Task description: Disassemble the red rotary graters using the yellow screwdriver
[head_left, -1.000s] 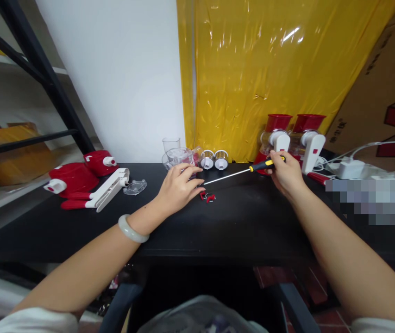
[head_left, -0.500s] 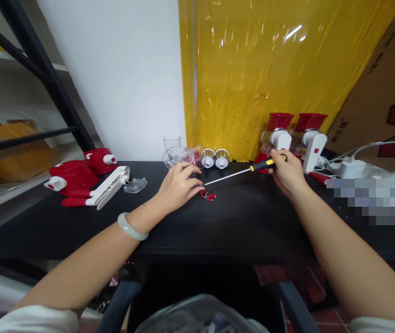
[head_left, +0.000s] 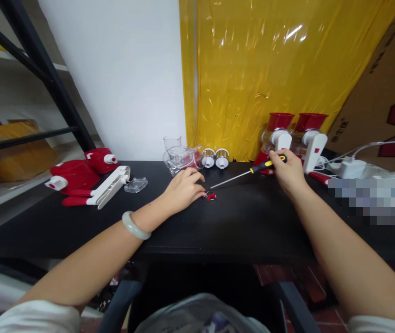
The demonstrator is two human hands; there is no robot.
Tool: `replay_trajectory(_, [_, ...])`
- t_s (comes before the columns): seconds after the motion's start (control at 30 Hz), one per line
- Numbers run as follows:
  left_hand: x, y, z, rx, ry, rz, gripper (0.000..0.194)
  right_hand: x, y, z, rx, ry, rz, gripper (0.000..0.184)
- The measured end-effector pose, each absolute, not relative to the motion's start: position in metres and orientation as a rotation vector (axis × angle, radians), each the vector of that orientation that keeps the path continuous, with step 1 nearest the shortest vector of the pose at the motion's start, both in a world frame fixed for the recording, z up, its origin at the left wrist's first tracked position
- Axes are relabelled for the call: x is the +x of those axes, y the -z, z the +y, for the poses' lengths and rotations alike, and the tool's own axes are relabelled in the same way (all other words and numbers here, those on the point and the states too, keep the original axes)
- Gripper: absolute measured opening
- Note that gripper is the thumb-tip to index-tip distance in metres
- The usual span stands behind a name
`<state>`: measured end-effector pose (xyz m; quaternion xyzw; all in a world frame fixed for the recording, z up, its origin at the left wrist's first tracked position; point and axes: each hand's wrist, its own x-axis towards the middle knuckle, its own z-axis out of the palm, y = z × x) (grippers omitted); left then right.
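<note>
My right hand (head_left: 287,171) is closed around the yellow-and-black handle of a screwdriver (head_left: 261,165). Its long metal shaft slopes down to the left, with the tip just above the black table. Close to that tip, my left hand (head_left: 186,188) rests low with bent fingers, thumb and fingertips drawn together at a small heap of red plastic pieces (head_left: 211,197) and tiny metal bits. Whatever lies between those fingertips is too small to make out. Behind the left hand stand clear plastic housings (head_left: 180,159) and two grater drums (head_left: 214,158) with white ends.
On the left of the black table (head_left: 197,231) are red bases (head_left: 78,178), white crank arms (head_left: 109,188) and a clear disc (head_left: 136,185). Two assembled red-and-white rotary graters (head_left: 296,136) stand at back right. White cables and a plug (head_left: 353,167) lie beyond them.
My left hand has shifted slightly right and down to the red pieces. The screwdriver's tip has come away from its fingers and sits a little lower and further right.
</note>
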<state>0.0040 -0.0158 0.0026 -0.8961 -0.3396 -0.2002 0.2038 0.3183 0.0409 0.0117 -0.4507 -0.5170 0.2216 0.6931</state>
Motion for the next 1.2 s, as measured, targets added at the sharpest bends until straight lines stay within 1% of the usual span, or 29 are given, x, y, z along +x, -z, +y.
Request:
replay_trajectory(0.13, [0.009, 0.001, -0.013, -2.523, 0.498, -0.933, 0.024, 0.318, -0.012, 0.040, -1.038, -0.465, -1.186, 0.022])
replay_trajectory(0.23, [0.009, 0.001, -0.012, -2.514, 0.549, -0.924, 0.025, 0.319, -0.012, 0.041, -1.044, -0.459, -1.194, 0.022])
replay_trajectory(0.33, [0.006, -0.004, -0.015, -2.455, 0.707, -0.920, 0.025, 0.320, -0.012, 0.042, -1.037, -0.457, -1.184, 0.023])
replay_trajectory(0.4, [-0.001, -0.011, -0.016, -2.336, 0.891, -0.951, 0.030, 0.321, -0.012, 0.042, -1.032, -0.456, -1.167, 0.023])
replay_trajectory(0.47, [-0.012, -0.019, -0.016, -2.137, 1.130, -1.033, 0.040, 0.323, -0.012, 0.043, -1.027, -0.457, -1.151, 0.023])
replay_trajectory(0.57, [-0.036, -0.029, -0.006, -1.865, 1.423, -1.204, 0.065, 0.329, -0.011, 0.047, -1.003, -0.471, -1.125, 0.024])
replay_trajectory(0.67, [-0.057, -0.027, 0.010, -1.948, 1.503, -1.356, 0.085, 0.335, -0.010, 0.053, -0.946, -0.480, -1.088, 0.025])
replay_trajectory(0.8, [-0.064, -0.011, 0.025, -2.308, 1.467, -1.509, 0.101, 0.341, -0.009, 0.058, -0.862, -0.515, -1.025, 0.027])
replay_trajectory(0.87, [-0.061, -0.004, 0.026, -2.417, 1.445, -1.544, 0.101, 0.341, -0.010, 0.058, -0.810, -0.545, -0.994, 0.029])
replay_trajectory(0.97, [-0.054, -0.001, 0.022, -2.439, 1.455, -1.561, 0.094, 0.339, -0.012, 0.056, -0.733, -0.586, -0.954, 0.030])
replay_trajectory(1.07, [-0.050, -0.007, 0.014, -2.391, 1.413, -1.512, 0.088, 0.338, -0.016, 0.053, -0.689, -0.626, -0.914, 0.029])
replay_trajectory(1.2, [-0.046, -0.023, -0.001, -2.287, 1.231, -1.344, 0.088, 0.339, -0.021, 0.053, -0.626, -0.680, -0.839, 0.031])
